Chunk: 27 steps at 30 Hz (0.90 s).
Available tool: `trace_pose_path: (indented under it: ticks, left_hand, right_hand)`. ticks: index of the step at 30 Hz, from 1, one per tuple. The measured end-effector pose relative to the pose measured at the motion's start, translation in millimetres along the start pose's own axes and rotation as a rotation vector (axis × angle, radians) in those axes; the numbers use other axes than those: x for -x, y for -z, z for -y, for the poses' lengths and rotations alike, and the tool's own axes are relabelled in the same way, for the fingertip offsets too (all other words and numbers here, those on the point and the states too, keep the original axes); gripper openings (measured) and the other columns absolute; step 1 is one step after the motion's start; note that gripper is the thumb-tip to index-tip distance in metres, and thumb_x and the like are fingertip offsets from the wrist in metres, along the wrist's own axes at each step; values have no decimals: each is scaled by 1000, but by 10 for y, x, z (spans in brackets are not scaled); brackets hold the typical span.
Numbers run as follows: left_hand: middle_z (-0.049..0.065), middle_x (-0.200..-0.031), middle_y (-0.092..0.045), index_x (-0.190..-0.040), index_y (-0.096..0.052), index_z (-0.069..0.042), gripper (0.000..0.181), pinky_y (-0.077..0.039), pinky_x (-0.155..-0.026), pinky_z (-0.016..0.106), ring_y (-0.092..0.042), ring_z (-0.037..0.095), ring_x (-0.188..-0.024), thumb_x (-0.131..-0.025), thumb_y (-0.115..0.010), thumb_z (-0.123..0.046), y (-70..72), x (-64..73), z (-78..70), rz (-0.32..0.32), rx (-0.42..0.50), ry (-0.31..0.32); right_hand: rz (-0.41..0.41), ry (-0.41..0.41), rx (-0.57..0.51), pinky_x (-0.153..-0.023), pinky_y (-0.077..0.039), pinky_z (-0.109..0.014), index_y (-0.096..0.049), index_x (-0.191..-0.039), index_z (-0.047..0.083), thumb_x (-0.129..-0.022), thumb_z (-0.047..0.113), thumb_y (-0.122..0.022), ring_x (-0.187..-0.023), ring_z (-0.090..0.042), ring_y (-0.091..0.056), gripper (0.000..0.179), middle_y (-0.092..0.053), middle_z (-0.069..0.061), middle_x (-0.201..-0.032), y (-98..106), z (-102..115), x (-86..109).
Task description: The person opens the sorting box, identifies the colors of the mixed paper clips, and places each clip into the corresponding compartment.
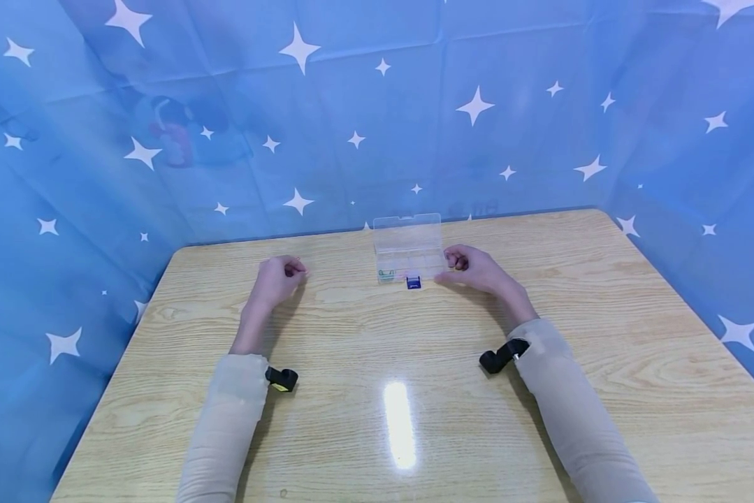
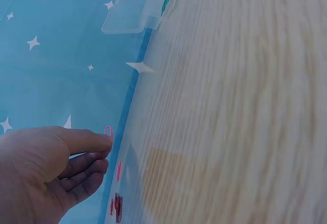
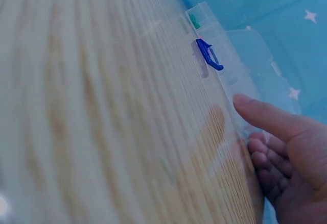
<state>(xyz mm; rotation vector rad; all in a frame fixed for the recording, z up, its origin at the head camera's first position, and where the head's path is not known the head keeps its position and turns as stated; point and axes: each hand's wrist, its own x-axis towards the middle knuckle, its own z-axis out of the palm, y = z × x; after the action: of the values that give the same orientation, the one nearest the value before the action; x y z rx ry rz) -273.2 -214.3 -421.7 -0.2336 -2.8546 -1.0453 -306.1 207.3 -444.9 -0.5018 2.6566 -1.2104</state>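
In my left hand (image 1: 279, 281), thumb and forefinger pinch a small pink paper clip (image 2: 109, 131). Pink and dark red paper clips (image 2: 118, 207) lie on the table close by that hand. A clear plastic box (image 1: 408, 257) stands near the back edge with its lid (image 1: 407, 230) raised. Green paper clips (image 1: 386, 275) sit in its left end, with pink ones beside them. A blue clasp (image 3: 208, 54) sticks out at the box's front. My right hand (image 1: 476, 269) holds the box's right end, thumb at the front corner and fingers curled beside the end wall.
The pale wooden table (image 1: 326, 405) carries a bright light reflection near its middle. Behind it and along the sides hangs a blue cloth (image 1: 383, 105) with white stars. Each sleeve has a black wrist camera (image 1: 282, 379) strapped on.
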Motion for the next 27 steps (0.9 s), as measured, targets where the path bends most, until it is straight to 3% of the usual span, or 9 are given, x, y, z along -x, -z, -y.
trace_pose_path:
  ticks: [13, 27]
  left_hand:
    - [16, -94, -71, -100, -72, 3, 13, -54, -80, 40, -66, 28, -86, -98, -66, -9, -110, -38, -225, 26, 29, -26]
    - [13, -88, -71, -96, -73, 2, 12, -55, -74, 35, -65, 24, -79, -97, -68, -9, -287, -101, -457, -14, 86, -161]
  right_hand:
    - [0, 13, -4, -75, -36, -38, -53, -106, 3, -89, 31, -79, -81, -25, -42, 42, -48, -10, -91, -5, 2, -2]
    - [0, -12, -10, -79, -37, -39, -55, -118, 2, -89, 33, -79, -87, -25, -44, 49, -51, -11, -99, -4, -16, -3]
